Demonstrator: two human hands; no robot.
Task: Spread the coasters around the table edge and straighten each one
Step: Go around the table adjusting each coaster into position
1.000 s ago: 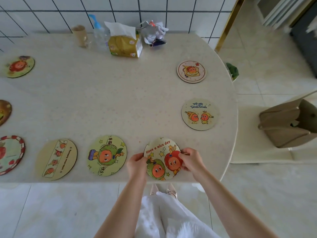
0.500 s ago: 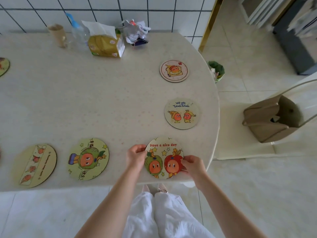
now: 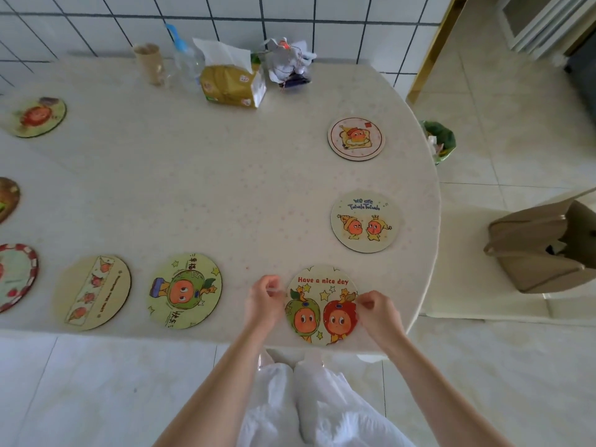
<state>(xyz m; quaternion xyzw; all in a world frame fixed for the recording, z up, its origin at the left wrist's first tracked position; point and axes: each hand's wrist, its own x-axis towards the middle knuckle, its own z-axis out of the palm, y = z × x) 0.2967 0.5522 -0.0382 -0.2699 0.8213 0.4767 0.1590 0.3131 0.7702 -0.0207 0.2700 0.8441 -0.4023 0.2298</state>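
A round "Have a nice day" coaster [image 3: 322,306] lies flat at the near edge of the cream table [image 3: 225,195], its lettering upright. My left hand [image 3: 264,300] pinches its left rim and my right hand [image 3: 377,309] pinches its right rim. Further round coasters ring the edge: "we are" coaster [image 3: 364,221], toast coaster [image 3: 355,138], green-fruit coaster [image 3: 184,290] turned askew, tan strip coaster [image 3: 93,291], red-rimmed coaster [image 3: 16,275], a dark coaster [image 3: 8,198] cut by the frame, and a far-left green coaster [image 3: 38,117].
At the back by the tiled wall stand a paper cup [image 3: 149,62], a plastic bottle [image 3: 187,62], a yellow tissue pack [image 3: 232,82] and a crumpled bag [image 3: 290,66]. A green bin [image 3: 440,141] and a brown bag [image 3: 545,246] are on the floor to the right.
The coaster in my hands has been turned clockwise from tilted to upright. My view has swung back to the left, bringing the left-side coasters back into sight.
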